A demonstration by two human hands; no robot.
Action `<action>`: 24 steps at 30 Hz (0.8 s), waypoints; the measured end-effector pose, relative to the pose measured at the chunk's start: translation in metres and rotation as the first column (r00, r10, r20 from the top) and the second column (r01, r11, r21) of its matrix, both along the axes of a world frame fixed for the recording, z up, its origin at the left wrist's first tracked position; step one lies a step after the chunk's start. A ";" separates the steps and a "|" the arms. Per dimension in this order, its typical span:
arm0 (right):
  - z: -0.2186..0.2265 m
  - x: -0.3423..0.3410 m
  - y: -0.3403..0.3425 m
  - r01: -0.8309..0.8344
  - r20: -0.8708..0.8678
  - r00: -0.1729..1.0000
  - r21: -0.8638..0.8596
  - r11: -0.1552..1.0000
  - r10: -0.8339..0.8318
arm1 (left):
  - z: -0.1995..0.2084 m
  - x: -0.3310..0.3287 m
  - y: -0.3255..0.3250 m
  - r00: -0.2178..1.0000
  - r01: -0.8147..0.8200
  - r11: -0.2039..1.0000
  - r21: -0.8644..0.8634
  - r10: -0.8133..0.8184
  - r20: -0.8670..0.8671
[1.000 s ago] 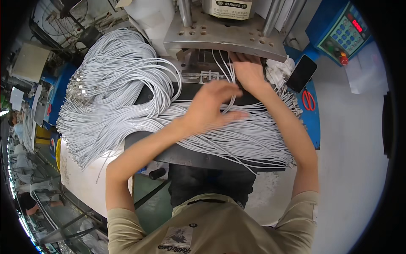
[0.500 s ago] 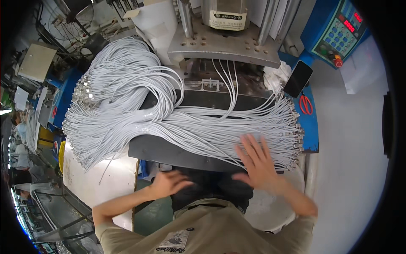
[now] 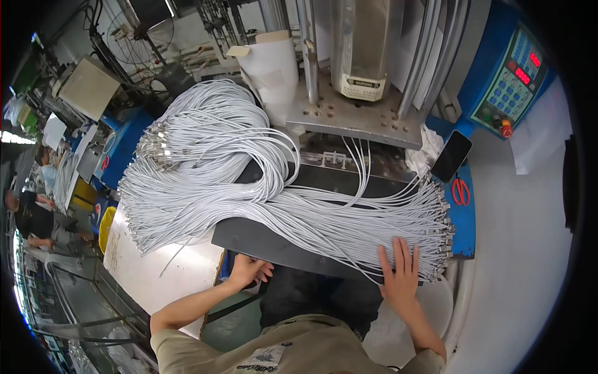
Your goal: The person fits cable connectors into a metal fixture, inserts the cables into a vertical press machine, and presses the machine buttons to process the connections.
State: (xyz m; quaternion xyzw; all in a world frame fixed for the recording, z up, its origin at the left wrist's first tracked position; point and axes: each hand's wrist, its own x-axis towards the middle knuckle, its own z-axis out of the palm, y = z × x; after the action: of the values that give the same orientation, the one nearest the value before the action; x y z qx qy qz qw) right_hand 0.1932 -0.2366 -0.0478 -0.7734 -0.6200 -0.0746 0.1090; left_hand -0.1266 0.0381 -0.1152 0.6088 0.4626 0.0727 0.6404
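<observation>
Out on my far left, there's a co-worker (image 3: 31, 215) in a dark top, and nearer in a yellow bin (image 3: 107, 227) stands beside the pale tabletop (image 3: 146, 268). Here comes the big one: a heap of white cables (image 3: 205, 124), looped over itself with shiny metal ends on its left side, sweeping rightward across the black work surface (image 3: 268, 240) in front of me! My left hand (image 3: 248, 272) is down at that surface's front edge, fingers curled in, and whether anything sits inside them I cannot tell. Straight ahead stands the press, its steel plate (image 3: 358, 118) drilled with holes, a silver mould piece (image 3: 334, 159) below it, and a few loose strands (image 3: 360, 168) running from under the plate down to the cables. On to my right hand (image 3: 400, 282): fingers parted and laid over the near side of the cables, gripping nothing, just short of the metal connectors (image 3: 445, 230) fanned at the right end! Past them, a white cloth (image 3: 425, 153), a black phone (image 3: 451, 156) leaning, red-handled scissors (image 3: 461, 191) on a blue surface, and up at the far right, the blue control box (image 3: 514, 81), red digits glowing
</observation>
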 end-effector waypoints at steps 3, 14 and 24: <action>-0.001 0.001 0.001 -0.019 0.056 0.998 -0.001 1.000 0.019 | -0.003 -0.001 -0.001 1.000 0.017 0.999 -0.033 -0.017 -0.012; 0.004 -0.003 0.000 -0.020 0.029 0.999 0.040 0.999 0.019 | 0.056 0.015 -0.020 0.867 0.465 0.857 -0.223 -0.492 -0.083; 0.007 -0.003 -0.006 -0.018 0.035 0.999 0.064 0.998 0.016 | 0.187 0.147 0.159 0.983 0.082 -0.087 0.993 -0.157 -0.094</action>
State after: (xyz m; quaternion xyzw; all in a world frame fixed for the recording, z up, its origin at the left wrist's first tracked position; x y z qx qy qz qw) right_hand 0.1900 -0.2424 -0.0403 -0.7629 -0.6255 -0.1071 0.1236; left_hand 0.0208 0.1971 0.0721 0.9187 0.1891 0.3468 0.0052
